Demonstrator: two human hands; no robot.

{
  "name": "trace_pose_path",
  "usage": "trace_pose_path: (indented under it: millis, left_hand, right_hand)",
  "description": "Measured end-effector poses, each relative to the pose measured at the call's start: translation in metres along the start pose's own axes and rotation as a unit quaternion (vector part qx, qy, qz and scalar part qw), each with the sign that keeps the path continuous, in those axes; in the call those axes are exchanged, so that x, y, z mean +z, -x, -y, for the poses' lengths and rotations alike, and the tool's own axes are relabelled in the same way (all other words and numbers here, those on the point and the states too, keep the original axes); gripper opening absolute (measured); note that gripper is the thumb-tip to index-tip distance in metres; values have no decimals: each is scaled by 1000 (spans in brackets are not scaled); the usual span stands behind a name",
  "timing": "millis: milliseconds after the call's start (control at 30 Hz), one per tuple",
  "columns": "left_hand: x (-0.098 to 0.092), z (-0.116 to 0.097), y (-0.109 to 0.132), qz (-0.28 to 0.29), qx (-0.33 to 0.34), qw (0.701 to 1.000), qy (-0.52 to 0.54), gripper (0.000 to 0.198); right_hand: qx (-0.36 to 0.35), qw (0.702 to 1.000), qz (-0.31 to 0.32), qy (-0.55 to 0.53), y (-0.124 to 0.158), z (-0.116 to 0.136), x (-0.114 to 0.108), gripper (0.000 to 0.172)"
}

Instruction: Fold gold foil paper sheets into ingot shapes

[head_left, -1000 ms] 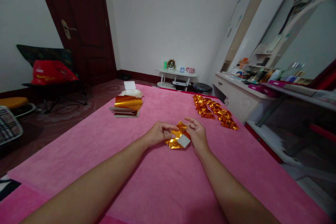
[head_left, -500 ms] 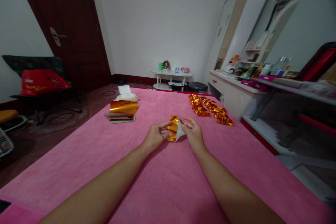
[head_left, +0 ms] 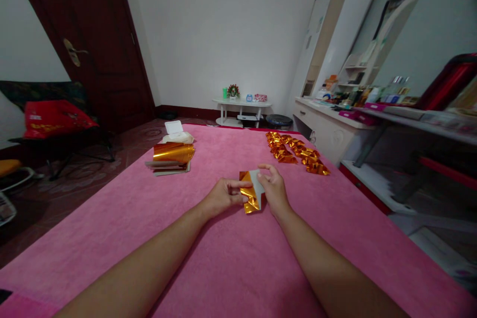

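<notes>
Between my two hands is a sheet of gold foil paper [head_left: 252,201], partly folded, its pale back showing on the right side. My left hand [head_left: 224,196] grips its left edge, fingers lying across the gold face. My right hand [head_left: 275,189] pinches the pale upper right part with the thumb in front; some fingers are hidden behind. Farther right lie several folded gold foil pieces [head_left: 314,163] in two rows. On the left, a stack of gold foil sheets [head_left: 173,153] curls up on top of greyish sheets.
A pink cloth [head_left: 227,268] covers the surface under my hands. Behind the foil stack sits an open white pack [head_left: 178,135]. A low white table [head_left: 242,103] stands by the far wall, and a cluttered dresser [head_left: 328,124] is on the right.
The foil paper has turned and tilted between my hands, and more of its pale back shows. My left fingers have shifted farther across it. The view has moved slightly.
</notes>
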State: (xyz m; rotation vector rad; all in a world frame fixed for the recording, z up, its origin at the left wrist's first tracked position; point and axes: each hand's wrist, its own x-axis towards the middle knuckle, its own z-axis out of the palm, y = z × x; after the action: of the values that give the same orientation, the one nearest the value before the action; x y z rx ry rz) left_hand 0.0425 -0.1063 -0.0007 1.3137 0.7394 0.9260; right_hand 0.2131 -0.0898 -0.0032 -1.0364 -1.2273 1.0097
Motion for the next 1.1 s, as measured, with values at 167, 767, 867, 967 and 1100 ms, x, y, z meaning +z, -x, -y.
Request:
trace_pose_path:
  millis: [167, 767, 867, 967, 1100]
  left_hand:
    - [1, -7, 1, -37, 16, 998, 40, 52]
    - [-3, -15, 0, -129, -20, 962, 240, 16]
    - [-1, -16, 1, -130, -17, 964, 233, 18]
    - [-1, -17, 1, -128, -16, 967, 218, 22]
    - [-1, -14, 1, -111, -5, 973, 201, 28]
  right_hand:
    - [24, 996, 60, -59, -1, 6, 4, 29]
    - [93, 981, 165, -46, -1, 13, 2, 25]
    - [90, 982, 163, -43, -1, 14, 2, 26]
    - [82, 984, 156, -35, 0, 13, 2, 27]
    - [75, 985, 150, -32, 0, 11, 3, 28]
